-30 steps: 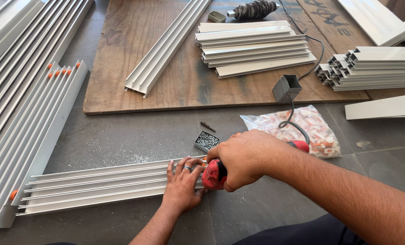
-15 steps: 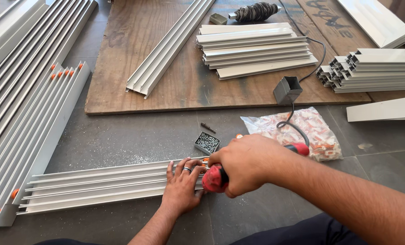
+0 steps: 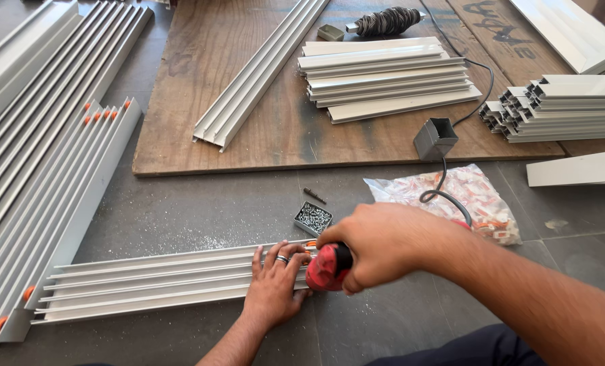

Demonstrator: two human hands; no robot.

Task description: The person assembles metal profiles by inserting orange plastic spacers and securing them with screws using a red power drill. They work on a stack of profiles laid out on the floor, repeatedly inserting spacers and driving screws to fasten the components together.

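Fastening step: right hand [image 3: 384, 245] — fingers clamped on the red power driver [image 3: 328, 267] — at the aluminium track [image 3: 160, 281] end; left hand [image 3: 275, 285] presses flat, fingers apart. Next likely calls for steady pressure.

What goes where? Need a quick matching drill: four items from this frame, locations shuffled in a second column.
Items:
1. red power tool
2. small box of screws
3. clear bag of small parts
4. stack of short profiles

Places:
A. on the wooden board
B. in the right hand
C. on the floor just above the long profile
D. on the floor under the black cable

Pairs: 1-B, 2-C, 3-D, 4-A
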